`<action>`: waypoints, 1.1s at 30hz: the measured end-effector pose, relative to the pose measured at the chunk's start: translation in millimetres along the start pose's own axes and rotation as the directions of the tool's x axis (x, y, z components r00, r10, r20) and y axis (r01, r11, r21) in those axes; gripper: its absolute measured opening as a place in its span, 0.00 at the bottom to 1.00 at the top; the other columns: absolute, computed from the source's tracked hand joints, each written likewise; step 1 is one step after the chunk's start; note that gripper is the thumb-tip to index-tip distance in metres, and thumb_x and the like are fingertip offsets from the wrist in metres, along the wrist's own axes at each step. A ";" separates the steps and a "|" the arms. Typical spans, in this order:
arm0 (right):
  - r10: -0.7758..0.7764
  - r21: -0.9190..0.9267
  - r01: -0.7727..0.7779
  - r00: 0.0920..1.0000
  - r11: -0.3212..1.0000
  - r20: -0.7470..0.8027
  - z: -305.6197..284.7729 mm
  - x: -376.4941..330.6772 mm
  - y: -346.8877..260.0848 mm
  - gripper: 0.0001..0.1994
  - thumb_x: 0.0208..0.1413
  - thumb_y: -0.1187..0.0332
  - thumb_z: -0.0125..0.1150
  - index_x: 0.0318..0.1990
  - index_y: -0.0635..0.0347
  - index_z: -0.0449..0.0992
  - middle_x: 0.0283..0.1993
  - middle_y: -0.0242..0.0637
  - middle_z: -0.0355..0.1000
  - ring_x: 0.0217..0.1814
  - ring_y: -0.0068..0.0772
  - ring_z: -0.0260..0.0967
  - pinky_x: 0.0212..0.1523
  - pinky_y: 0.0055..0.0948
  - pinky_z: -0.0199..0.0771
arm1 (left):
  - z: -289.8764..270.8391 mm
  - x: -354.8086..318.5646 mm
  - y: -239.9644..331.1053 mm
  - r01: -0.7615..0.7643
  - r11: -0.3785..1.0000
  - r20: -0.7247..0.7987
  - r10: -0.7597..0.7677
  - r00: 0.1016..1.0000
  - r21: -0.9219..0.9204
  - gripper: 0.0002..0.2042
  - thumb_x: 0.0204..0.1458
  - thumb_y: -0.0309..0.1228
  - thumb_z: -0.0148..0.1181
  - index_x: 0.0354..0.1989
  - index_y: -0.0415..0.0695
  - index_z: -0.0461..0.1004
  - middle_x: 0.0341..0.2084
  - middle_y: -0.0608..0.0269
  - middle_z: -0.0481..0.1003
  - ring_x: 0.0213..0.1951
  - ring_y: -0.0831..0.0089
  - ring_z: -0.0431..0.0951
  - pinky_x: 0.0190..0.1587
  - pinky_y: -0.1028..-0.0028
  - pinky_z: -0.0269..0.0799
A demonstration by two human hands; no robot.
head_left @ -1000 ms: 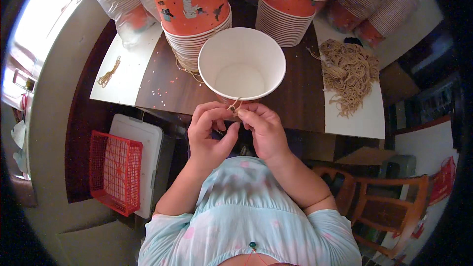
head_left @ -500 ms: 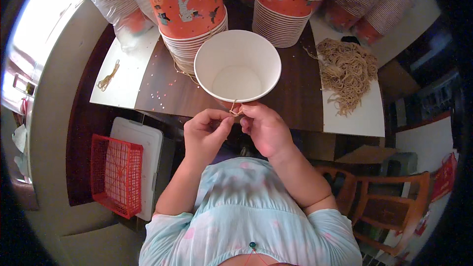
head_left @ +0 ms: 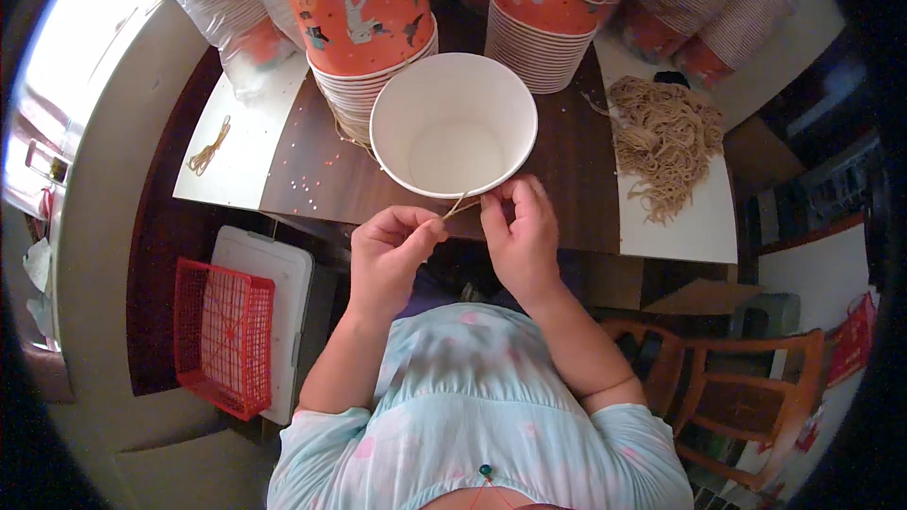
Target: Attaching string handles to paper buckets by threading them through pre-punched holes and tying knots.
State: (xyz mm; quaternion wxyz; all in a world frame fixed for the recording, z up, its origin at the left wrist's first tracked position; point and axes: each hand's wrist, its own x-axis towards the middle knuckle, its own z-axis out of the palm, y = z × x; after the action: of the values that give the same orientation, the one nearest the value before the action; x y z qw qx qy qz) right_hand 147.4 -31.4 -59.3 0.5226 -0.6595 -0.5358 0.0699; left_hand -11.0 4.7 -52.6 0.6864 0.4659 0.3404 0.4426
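Note:
A white-lined paper bucket (head_left: 453, 113) stands at the table's front edge, its mouth facing up toward me. A thin tan cord (head_left: 459, 205) runs from just under the near rim. My left hand (head_left: 392, 250) pinches it between thumb and forefinger, a little in front of the bucket. Close to the rim on the right, my right hand (head_left: 522, 241) has its thumb and fingers pressed together on another strand of the cord. Where that strand ends is hidden by the fingers.
Behind stand two stacks of orange printed buckets (head_left: 364, 24) (head_left: 548, 0). A heap of tan cords (head_left: 666, 142) lies on the right, with a small cord bundle (head_left: 210, 149) on the left. Below are a red plastic basket (head_left: 222, 335) and a wooden chair (head_left: 746, 397).
My hands have drawn apart: the right moved up and right toward the rim, stretching the cord between them. The left stays nearly in place. The bucket shifted very slightly.

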 end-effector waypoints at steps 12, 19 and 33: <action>-0.611 -0.155 0.630 0.777 0.761 0.153 -24.6 -0.7 -12.2 0.15 0.42 0.71 0.60 0.42 0.55 0.76 0.45 0.36 0.68 0.40 0.35 0.66 0.41 0.36 0.64 | 6.3 -33.3 18.8 0.179 0.969 0.147 -0.205 0.968 0.168 0.07 0.55 0.28 0.56 0.36 0.36 0.74 0.25 0.67 0.75 0.24 0.86 0.70 0.26 0.84 0.66; -0.734 -0.082 0.730 0.678 0.678 -0.034 -26.5 18.1 -0.9 0.13 0.32 0.74 0.69 0.32 0.58 0.79 0.38 0.34 0.75 0.30 0.31 0.68 0.27 0.26 0.67 | 13.0 -61.9 57.2 0.029 0.972 0.407 -0.124 0.905 0.232 0.04 0.54 0.24 0.56 0.31 0.36 0.72 0.25 0.68 0.73 0.27 0.88 0.68 0.29 0.85 0.63; -0.436 0.205 0.386 0.767 0.899 0.470 -120.2 68.4 23.4 0.08 0.40 0.78 0.67 0.31 0.60 0.80 0.33 0.38 0.75 0.36 0.34 0.74 0.37 0.29 0.74 | -41.1 -21.3 86.1 -0.004 0.837 0.364 -0.234 0.901 0.547 0.16 0.51 0.26 0.61 0.48 0.36 0.72 0.22 0.70 0.72 0.25 0.87 0.68 0.27 0.82 0.66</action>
State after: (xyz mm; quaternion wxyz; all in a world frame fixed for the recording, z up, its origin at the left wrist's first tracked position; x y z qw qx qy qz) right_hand 269.0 -49.0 8.2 0.3976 -0.4582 -0.7807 0.1496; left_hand -80.2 13.8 15.8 0.6113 0.7002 0.3236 0.1770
